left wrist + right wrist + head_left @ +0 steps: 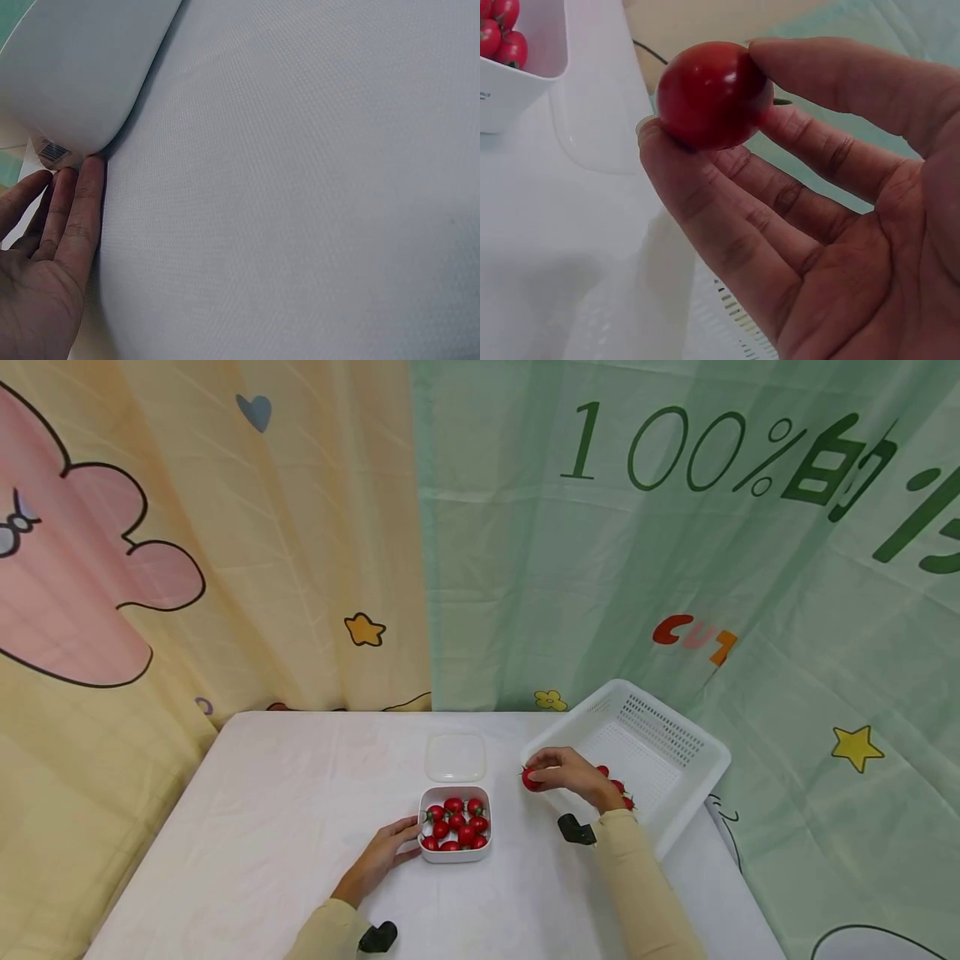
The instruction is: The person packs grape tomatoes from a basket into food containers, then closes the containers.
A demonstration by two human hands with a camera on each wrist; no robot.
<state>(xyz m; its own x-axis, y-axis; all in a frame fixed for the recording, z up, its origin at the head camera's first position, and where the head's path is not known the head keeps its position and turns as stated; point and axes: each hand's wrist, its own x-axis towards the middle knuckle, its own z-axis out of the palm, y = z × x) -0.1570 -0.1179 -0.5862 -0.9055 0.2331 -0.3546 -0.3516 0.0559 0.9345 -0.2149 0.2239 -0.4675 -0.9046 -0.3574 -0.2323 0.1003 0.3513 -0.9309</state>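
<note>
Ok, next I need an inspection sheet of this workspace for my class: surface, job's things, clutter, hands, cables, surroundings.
Surface: table with a white covering.
Job's things: white box holding red tomatoes; clear lid lying flat beyond it; white basket with a few more tomatoes, partly hidden by the right arm.
Clutter: nothing seen.
Left hand: fingers touching the box's left side.
Right hand: pinching one tomato near the basket.
Cables: nothing seen.
Surroundings: printed curtains, yellow and green, around the table.
</note>
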